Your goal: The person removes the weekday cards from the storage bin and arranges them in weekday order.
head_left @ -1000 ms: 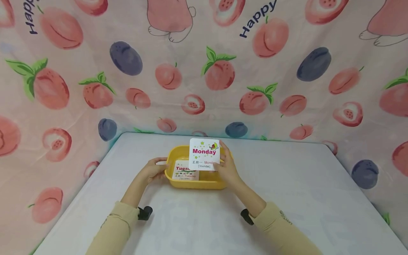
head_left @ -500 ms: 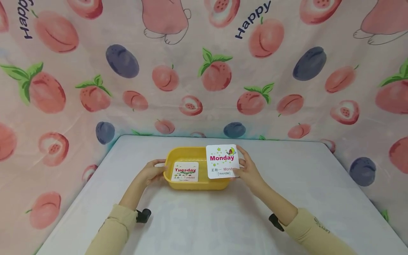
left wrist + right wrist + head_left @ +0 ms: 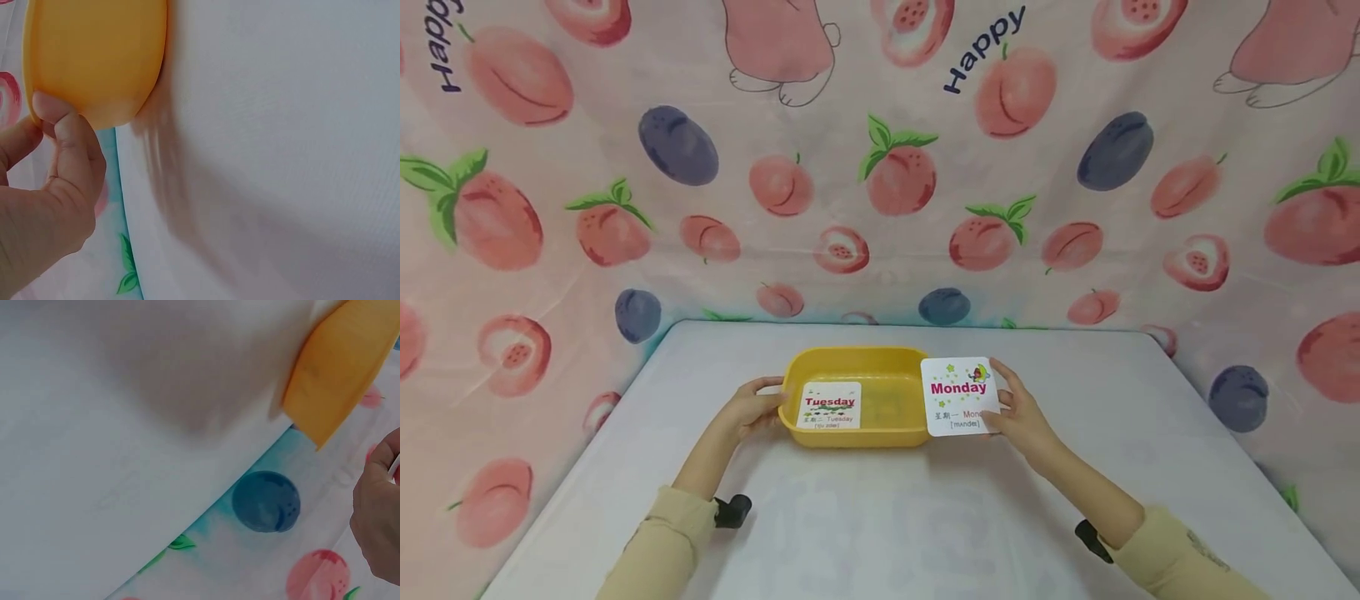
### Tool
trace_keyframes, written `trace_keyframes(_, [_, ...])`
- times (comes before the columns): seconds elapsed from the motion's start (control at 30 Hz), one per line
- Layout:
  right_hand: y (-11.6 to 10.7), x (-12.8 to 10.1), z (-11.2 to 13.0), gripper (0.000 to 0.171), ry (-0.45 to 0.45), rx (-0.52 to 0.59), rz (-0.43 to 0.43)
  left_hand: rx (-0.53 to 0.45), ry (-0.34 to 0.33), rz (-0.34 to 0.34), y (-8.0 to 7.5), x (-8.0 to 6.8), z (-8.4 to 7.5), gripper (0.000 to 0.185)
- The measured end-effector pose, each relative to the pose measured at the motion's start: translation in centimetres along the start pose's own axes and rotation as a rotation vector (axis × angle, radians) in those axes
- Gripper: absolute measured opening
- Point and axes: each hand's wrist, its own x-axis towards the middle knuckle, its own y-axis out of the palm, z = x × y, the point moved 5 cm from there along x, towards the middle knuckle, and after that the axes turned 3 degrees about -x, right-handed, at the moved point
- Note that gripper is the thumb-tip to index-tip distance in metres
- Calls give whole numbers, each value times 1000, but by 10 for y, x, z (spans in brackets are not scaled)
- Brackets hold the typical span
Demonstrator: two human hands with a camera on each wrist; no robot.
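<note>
My right hand point(image 3: 1024, 414) pinches the Monday card point(image 3: 960, 396) by its edge, just right of the yellow tray point(image 3: 857, 360) — my left hand point(image 3: 751, 407) grips the tray's left rim, forearms stretched forward.

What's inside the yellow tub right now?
One card reading Tuesday lies flat in the left part of the yellow tub; the rest of the floor shows bare. Whether more cards lie under it cannot be seen. The Monday card is outside, in the right hand.
</note>
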Motion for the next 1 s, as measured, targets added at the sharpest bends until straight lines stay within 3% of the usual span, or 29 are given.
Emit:
trace_keyframes(0.47, [-23,-1,-27,64,94,-115,-40,-15,-6,-27,-1,-1,2,51])
trace_keyframes(0.7, [-27,19,-40,64,126,-203,-62,-9,4,-31,1,-4,-1,50])
trace_keyframes(1.0, [-23,58,-56,79,171,-280,-63,-38,14,-75,4,-8,-3,48])
